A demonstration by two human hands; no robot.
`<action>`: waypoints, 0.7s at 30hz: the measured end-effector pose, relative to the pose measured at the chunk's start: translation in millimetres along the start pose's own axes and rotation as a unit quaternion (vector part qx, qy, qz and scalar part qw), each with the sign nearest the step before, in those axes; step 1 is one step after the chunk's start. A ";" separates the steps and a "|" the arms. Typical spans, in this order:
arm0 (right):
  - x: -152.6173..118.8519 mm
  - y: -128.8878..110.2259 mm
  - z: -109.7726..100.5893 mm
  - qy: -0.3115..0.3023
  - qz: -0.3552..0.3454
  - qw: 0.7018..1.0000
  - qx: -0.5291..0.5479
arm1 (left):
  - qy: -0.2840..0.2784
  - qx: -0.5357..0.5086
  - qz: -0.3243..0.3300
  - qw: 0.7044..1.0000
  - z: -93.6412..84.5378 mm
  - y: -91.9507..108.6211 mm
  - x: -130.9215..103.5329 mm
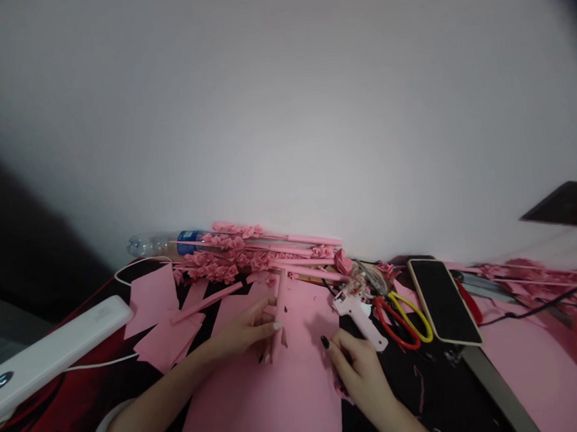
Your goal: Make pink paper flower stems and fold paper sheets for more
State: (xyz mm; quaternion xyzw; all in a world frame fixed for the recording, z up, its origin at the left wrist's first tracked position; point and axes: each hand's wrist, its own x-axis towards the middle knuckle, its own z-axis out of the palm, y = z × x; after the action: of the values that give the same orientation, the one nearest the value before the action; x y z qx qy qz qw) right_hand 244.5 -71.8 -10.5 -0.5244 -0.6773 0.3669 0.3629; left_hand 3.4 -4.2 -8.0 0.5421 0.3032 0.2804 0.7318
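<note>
A large pink paper sheet [278, 397] lies in the middle. On it, my left hand [258, 327] is closed around a rolled pink paper tube [282, 300] that points away from me. My right hand [354, 361] is over the sheet's right edge, its thumb and index finger drawn together. A small piece of pink paper [343, 390] shows beneath its curled fingers. Just beyond this hand lies a pale pink glue gun [361, 318].
Pink paper flowers [223, 258] and a plastic bottle [154, 244] line the wall. Red scissors [395, 323], yellow scissors [417, 312] and a phone [444, 300] lie right. A white lamp bar [58, 350] crosses the left, near pink paper squares [152, 297].
</note>
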 end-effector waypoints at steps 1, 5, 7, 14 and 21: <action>1.0 0.3 0.1 0.001 -0.015 1.000 -0.015 | -0.002 0.001 -0.005 1.000 -0.4 0.1 -0.1; 8.2 -2.2 0.8 0.018 -0.064 0.996 -0.051 | -0.006 0.011 -0.023 1.000 -1.0 0.9 -1.0; 13.2 -7.2 1.2 0.030 -0.061 0.997 -0.044 | -0.003 0.010 -0.027 1.000 -0.6 1.6 -1.5; 34.1 -20.4 12.5 0.040 0.014 0.989 0.141 | -0.002 0.002 -0.022 1.000 4.8 -3.2 -2.1; 37.5 -1.5 28.4 0.044 0.074 0.957 0.278 | -0.062 -0.037 -0.023 0.997 16.3 -2.7 -4.7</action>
State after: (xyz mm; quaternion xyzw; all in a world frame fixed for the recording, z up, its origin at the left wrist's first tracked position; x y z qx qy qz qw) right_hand 211.9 -38.8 -18.4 -0.4669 -0.4909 0.5433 0.4958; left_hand 12.7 -18.5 -6.2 0.5240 0.2592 0.2408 0.7747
